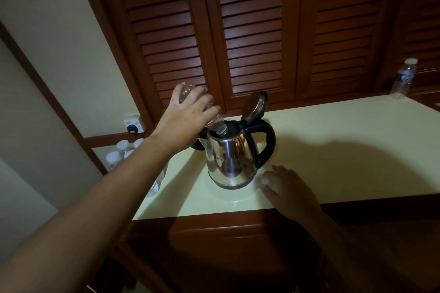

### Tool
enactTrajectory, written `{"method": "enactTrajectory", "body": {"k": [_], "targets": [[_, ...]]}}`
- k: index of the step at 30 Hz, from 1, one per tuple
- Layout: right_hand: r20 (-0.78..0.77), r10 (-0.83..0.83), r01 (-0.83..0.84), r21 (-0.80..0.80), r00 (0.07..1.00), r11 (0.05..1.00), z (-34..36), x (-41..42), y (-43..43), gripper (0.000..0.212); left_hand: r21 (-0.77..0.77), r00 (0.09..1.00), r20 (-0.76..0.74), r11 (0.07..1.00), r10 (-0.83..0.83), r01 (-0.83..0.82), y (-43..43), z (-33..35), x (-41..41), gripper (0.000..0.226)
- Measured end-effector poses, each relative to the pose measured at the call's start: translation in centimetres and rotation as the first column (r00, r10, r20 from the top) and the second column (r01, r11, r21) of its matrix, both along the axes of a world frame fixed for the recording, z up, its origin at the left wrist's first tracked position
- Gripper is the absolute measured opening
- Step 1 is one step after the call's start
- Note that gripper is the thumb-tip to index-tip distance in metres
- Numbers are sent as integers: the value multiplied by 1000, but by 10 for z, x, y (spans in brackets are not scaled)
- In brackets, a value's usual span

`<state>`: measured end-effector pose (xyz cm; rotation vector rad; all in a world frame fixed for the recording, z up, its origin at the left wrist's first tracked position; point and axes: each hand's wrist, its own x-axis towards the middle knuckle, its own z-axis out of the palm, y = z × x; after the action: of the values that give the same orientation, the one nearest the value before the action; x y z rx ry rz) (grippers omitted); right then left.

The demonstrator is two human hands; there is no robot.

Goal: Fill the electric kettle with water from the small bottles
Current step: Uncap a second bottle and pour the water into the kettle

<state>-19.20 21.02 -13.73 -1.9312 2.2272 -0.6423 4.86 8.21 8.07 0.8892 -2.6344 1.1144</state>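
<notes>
I am seeing left hand (188,112) gripping clear plastic bottle (215,126), neck inside open shiny steel kettle (228,157); right hand (290,188) resting loose, kettle's 4 o'clock.

We stretch our left arm long from the lower left, the bare forearm running up and right, the wrist bent a little downward. Our left hand (190,112) shows its back, fingers and thumb curled round a bottle (215,126) (its neck tipped down and to the right). Our right hand (289,189) lies lower, at the right, palm down, well apart from the left. Its fingers (277,170) are relaxed and slightly spread, pointing up and left, gripping nothing we can make out; its forearm trails into shadow.
</notes>
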Motion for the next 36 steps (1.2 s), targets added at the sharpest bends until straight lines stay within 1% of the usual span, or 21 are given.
{"method": "enactTrajectory", "body": {"k": [2, 4, 7, 9, 11, 12, 13, 15, 16, 17, 18, 20, 22, 24, 27, 29, 32, 35, 36], "targets": [[10, 4, -4, -7, 1000, 1000, 3, 2, 2, 48, -3, 1000, -2, 1000, -4, 4, 1, 0, 1, 75], [28, -2, 2, -17, 1000, 1000, 5, 2, 3, 40, -1, 1000, -9, 1000, 6, -6, 3, -1, 3, 75], [44, 0, 3, -50, 999, 999, 9, 4, 7, 30, 40, 995, -47, 996, 83, -82, 6, -2, 8, 79], [95, -7, 15, -81, 995, 997, 13, 5, 8, 28, 99, 984, -115, 988, 133, -122, 9, -6, 14, 75], [181, -27, 43, -88, 983, 995, 16, 6, 10, 32, 185, 957, -234, 974, 171, -128, 15, -12, 22, 67], [225, -30, 52, -90, 974, 995, 17, 6, 11, 35, 252, 927, -320, 961, 194, -114, 18, -16, 26, 63], [261, -24, 52, -99, 965, 994, 19, 5, 13, 38, 345, 875, -427, 935, 228, -75, 24, -20, 31, 59], [325, 14, 38, -152, 946, 988, 26, 6, 18, 37, 524, 715, -627, 846, 308, 95, 36, -30, 39, 49], [346, 36, 33, -192, 937, 981, 31, 7, 21, 35, 572, 643, -688, 797, 337, 194, 43, -38, 42, 42], [356, 60, 25, -228, 933, 973, 38, 9, 24, 33, 595, 588, -728, 751, 352, 286, 51, -47, 45, 35], [361, 89, 7, -257, 928, 966, 46, 11, 27, 32, 610, 555, -749, 703, 362, 365, 59, -56, 48, 30], [359, 164, -63, -277, 919, 959, 62, 16, 33, 30, 645, 551, -747, 605, 372, 466, 77, -75, 51, 28], [337, 240, -159, -249, 911, 955, 78, 19, 37, 29, 675, 579, -727, 535, 369, 508, 91, -94, 52, 27], [289, 270, -224, -183, 918, 957, 93, 19, 41, 33, 689, 598, -715, 506, 361, 519, 100, -106, 52, 28], [231, 276, -257, -108, 933, 960, 106, 17, 46, 40, 698, 612, -709, 474, 350, 537, 108, -114, 51, 28], [254, 286, -270, -97, 924, 958, 111, 15, 50, 40, 706, 625, -702, 454, 341, 544, 110, -117, 50, 32], [329, 298, -273, -120, 896, 954, 114, 15, 56, 39, 726, 639, -684, 416, 353, 548, 111, -119, 46, 35], [413, 287, -241, -162, 864, 957, 115, 15, 62, 38, 713, 600, -700, 353, 387, 606, 112, -119, 39, 27], [448, 283, -222, -185, 848, 957, 114, 16, 65, 38, 708, 582, -701, 302, 412, 638, 114, -118, 36, 24]]}}
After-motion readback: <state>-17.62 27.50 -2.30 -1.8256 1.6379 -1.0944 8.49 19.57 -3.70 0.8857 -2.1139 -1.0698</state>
